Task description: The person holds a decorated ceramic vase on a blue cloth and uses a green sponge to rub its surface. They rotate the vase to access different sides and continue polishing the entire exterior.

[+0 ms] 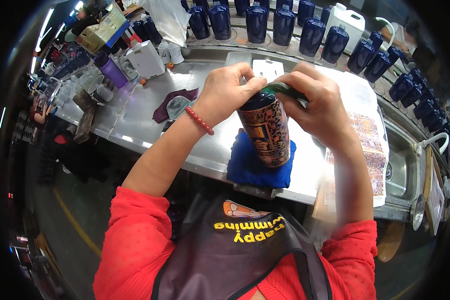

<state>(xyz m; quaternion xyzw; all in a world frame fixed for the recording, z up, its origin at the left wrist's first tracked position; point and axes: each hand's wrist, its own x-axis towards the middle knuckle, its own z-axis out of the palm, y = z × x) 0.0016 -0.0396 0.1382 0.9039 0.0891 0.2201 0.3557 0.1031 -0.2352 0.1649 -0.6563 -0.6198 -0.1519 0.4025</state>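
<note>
A dark blue bottle wrapped in an ornate, multicoloured pattern stands tilted on a folded blue cloth at the bench's near edge. My left hand, with a red bead bracelet at its wrist, closes its fingers at the bottle's neck and shoulder, steadying it. On the other side my right hand is closed on a dark green piece, pressed against the bottle's shoulder. Motion blur and the fingers hide what kind of thing it is. The bottle's mouth is mostly covered by my hands.
Plain dark blue bottles line a curved conveyor behind the metal bench. Printed patterned sheets lie at the right, beside a sink. To the left are a maroon cloth, a clear round dish, a white container and a purple bottle.
</note>
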